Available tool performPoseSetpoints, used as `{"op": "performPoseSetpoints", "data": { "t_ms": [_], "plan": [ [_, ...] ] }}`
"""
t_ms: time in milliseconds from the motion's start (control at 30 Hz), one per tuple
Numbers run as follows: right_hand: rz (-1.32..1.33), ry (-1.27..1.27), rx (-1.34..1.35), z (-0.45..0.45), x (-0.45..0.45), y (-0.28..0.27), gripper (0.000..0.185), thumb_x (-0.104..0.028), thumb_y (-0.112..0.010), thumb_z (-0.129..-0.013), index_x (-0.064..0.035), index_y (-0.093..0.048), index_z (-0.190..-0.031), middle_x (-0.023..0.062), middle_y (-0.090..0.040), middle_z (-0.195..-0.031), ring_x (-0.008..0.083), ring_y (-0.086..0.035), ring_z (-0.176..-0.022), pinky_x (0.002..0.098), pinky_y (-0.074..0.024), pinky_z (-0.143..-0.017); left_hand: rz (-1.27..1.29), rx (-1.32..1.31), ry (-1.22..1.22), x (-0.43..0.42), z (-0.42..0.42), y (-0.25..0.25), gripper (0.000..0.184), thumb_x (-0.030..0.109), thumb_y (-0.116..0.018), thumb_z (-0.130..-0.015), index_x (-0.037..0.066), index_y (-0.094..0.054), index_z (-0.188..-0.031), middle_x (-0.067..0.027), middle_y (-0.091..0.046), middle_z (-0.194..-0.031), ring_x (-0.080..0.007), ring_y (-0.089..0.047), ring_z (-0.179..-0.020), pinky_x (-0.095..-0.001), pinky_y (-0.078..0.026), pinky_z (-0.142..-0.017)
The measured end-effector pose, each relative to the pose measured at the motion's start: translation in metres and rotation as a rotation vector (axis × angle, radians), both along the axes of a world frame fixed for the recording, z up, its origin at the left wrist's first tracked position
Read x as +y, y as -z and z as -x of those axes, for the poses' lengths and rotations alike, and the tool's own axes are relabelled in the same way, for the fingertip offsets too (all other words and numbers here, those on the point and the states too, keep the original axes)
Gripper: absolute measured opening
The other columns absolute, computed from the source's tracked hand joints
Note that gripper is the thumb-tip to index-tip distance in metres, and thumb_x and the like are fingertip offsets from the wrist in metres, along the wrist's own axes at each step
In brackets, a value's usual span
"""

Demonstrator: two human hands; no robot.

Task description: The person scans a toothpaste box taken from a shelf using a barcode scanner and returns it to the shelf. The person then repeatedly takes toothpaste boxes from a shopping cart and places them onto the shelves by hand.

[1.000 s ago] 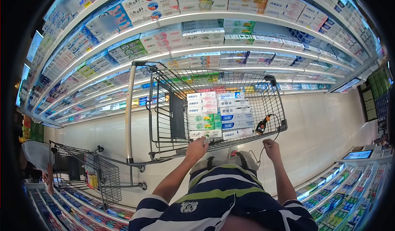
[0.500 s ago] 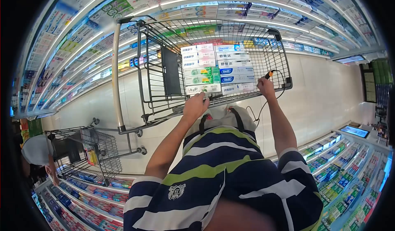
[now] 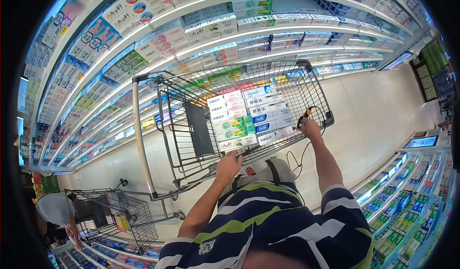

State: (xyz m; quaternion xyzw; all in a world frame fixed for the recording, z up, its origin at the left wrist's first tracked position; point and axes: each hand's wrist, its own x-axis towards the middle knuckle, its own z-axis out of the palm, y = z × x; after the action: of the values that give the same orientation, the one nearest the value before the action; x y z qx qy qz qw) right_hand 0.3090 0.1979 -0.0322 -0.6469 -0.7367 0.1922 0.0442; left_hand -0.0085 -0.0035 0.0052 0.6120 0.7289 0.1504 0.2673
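A shopping cart [image 3: 206, 159] stands in front of me, holding two columns of toothpaste boxes [image 3: 235, 125], white, green and blue. My left hand [image 3: 229, 166] is closed on the cart's near rim, just below the lowest box of the left column. At the cart's near right corner, my right hand [image 3: 311, 128] is closed round a small black device whose orange cable end [image 3: 309, 111] shows above the fingers. The hand hides most of the device. A thin black cable [image 3: 301, 161] loops down from it beside my trousers.
Shelves of boxed goods [image 3: 201, 29] run behind the cart, and more shelves [image 3: 402, 197] stand at the lower right. At the lower left is another cart [image 3: 129, 216] with a person [image 3: 55, 209] beside it. A screen [image 3: 421, 142] is at the right.
My right hand has moved from outside the cart onto the black device. The cart now looks more tilted in view. My left hand stays at its near side.
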Motion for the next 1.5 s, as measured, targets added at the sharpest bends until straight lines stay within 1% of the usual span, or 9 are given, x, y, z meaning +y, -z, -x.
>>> {"op": "performPoseSetpoints", "data": {
  "t_ms": [633, 700, 767, 967, 1133, 1267, 1333, 1400, 1500],
  "plan": [
    [-0.059, -0.040, 0.032, -0.012, 0.006, 0.009, 0.015, -0.017, -0.053, -0.076, -0.0080, -0.061, -0.084, 0.0153, -0.062, -0.073, 0.0336, -0.060, -0.070, 0.0441, -0.0477, -0.064, 0.115, 0.043, -0.005, 0.005, -0.005, -0.004, 0.032, 0.030, -0.049, -0.084, 0.002, -0.057, -0.098, -0.0193, -0.062, -0.090, -0.0354, -0.061, -0.080, -0.0438, -0.050, -0.070],
    [0.027, -0.043, 0.028, -0.006, 0.010, 0.004, 0.016, -0.015, -0.055, -0.075, -0.0061, -0.061, -0.088, 0.0154, -0.063, -0.080, 0.0327, -0.060, -0.078, 0.0427, -0.0480, -0.069, 0.118, 0.117, -0.006, 0.003, -0.007, -0.005, 0.032, 0.030, -0.048, -0.084, 0.003, -0.057, -0.098, -0.0173, -0.062, -0.092, -0.0341, -0.061, -0.081, -0.0434, -0.050, -0.070],
    [-0.075, -0.253, 0.293, 0.005, 0.023, -0.002, 0.020, -0.011, -0.057, -0.073, -0.0050, -0.059, -0.093, 0.0143, -0.059, -0.092, 0.0318, -0.058, -0.086, 0.0406, -0.0480, -0.075, 0.119, 0.099, -0.047, 0.004, -0.010, -0.005, 0.031, 0.031, -0.048, -0.084, 0.005, -0.057, -0.098, -0.0154, -0.062, -0.092, -0.0330, -0.061, -0.082, -0.0433, -0.050, -0.071],
    [-0.420, -0.713, 0.539, 0.151, 0.164, -0.117, 0.040, -0.010, -0.061, -0.073, -0.0021, -0.050, -0.110, 0.0162, -0.051, -0.110, 0.0335, -0.048, -0.105, 0.0399, -0.0412, -0.089, 0.190, 0.046, -0.153, 0.010, -0.013, -0.022, 0.043, 0.041, -0.051, -0.084, 0.005, -0.059, -0.104, -0.0167, -0.062, -0.101, -0.0337, -0.060, -0.089, -0.0417, -0.049, -0.077],
    [-0.697, -0.925, 0.533, 0.274, 0.262, -0.154, 0.050, -0.016, -0.066, -0.071, 0.0010, -0.047, -0.114, 0.0181, -0.049, -0.115, 0.0324, -0.046, -0.111, 0.0412, -0.0380, -0.094, 0.248, 0.028, -0.341, 0.010, -0.013, -0.012, 0.049, 0.046, -0.050, -0.085, 0.002, -0.058, -0.104, -0.0194, -0.062, -0.099, -0.0347, -0.060, -0.090, -0.0416, -0.048, -0.077],
    [-0.722, -0.944, 0.396, 0.343, 0.306, -0.163, 0.051, -0.018, -0.068, -0.071, 0.0002, -0.048, -0.114, 0.0175, -0.049, -0.118, 0.0315, -0.045, -0.114, 0.0399, -0.0370, -0.097, 0.139, 0.192, -0.281, 0.007, -0.017, -0.010, 0.040, 0.041, -0.050, -0.085, 0.003, -0.059, -0.096, -0.0183, -0.063, -0.088, -0.0352, -0.061, -0.080, -0.0425, -0.049, -0.071],
    [-0.409, -0.883, 0.160, 0.358, 0.317, -0.176, 0.053, -0.017, -0.068, -0.071, 0.0002, -0.048, -0.116, 0.0165, -0.049, -0.121, 0.0302, -0.045, -0.116, 0.0384, -0.0358, -0.098, 0.135, 0.198, -0.256, 0.007, -0.016, -0.010, 0.037, 0.040, -0.050, -0.085, 0.004, -0.058, -0.093, -0.0168, -0.062, -0.083, -0.0345, -0.061, -0.076, -0.0422, -0.049, -0.069],
    [-0.416, -0.860, 0.135, 0.371, 0.327, -0.170, 0.054, -0.016, -0.069, -0.070, -0.0001, -0.047, -0.116, 0.0159, -0.049, -0.121, 0.0294, -0.045, -0.117, 0.0396, -0.0353, -0.099, 0.086, 0.236, -0.187, 0.007, -0.016, -0.010, 0.026, 0.033, -0.054, -0.084, 0.007, -0.056, -0.087, -0.0137, -0.061, -0.076, -0.0319, -0.060, -0.068, -0.0408, -0.049, -0.060],
    [-0.395, -0.858, 0.062, 0.383, 0.343, -0.160, 0.062, -0.019, -0.072, -0.067, -0.0021, -0.045, -0.121, 0.0160, -0.049, -0.123, 0.0298, -0.045, -0.117, 0.0424, -0.0350, -0.099, 0.115, 0.269, -0.186, 0.008, -0.017, -0.011, 0.028, 0.034, -0.052, -0.085, 0.006, -0.056, -0.082, -0.0132, -0.061, -0.075, -0.0320, -0.060, -0.069, -0.0408, -0.050, -0.060]
  ]
}}
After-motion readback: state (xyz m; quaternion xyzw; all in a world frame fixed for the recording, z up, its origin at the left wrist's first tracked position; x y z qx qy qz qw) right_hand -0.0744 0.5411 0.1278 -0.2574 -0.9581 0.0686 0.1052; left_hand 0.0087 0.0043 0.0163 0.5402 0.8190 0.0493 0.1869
